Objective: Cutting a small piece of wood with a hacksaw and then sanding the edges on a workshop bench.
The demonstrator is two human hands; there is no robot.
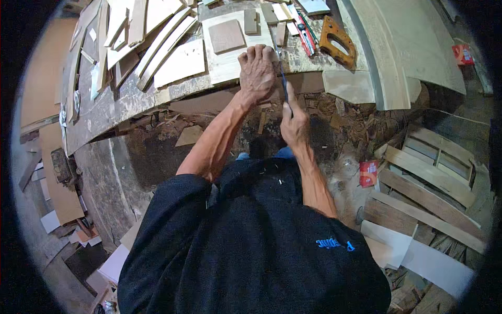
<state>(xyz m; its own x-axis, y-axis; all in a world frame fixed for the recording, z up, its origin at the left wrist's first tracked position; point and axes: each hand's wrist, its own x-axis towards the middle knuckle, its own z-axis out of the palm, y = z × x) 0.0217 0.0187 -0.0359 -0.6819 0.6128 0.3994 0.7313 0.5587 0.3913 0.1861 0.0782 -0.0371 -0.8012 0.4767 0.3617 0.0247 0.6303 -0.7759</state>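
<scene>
My left hand [256, 73] is at the near end of a pale board [219, 68] on the workbench, fingers bent and pressed together over it. A square brown wood piece [226, 35] and a small grey block [250, 21] lie on that board, just beyond my fingers. My right hand [294, 118] grips a long, thin, dark blade-like tool [283, 73], which runs upright in the picture along the board's right side; its exact kind is unclear. Right of it lie red-handled tools [305, 36] and a wooden saw handle [337, 42].
Wood strips and offcuts [164, 47] cover the bench's left part; large panels [429, 47] lie at its right. Below are a littered floor [193, 152], stacked boards [429, 188] and a red box [368, 172] at right, and more panels [57, 178] at left.
</scene>
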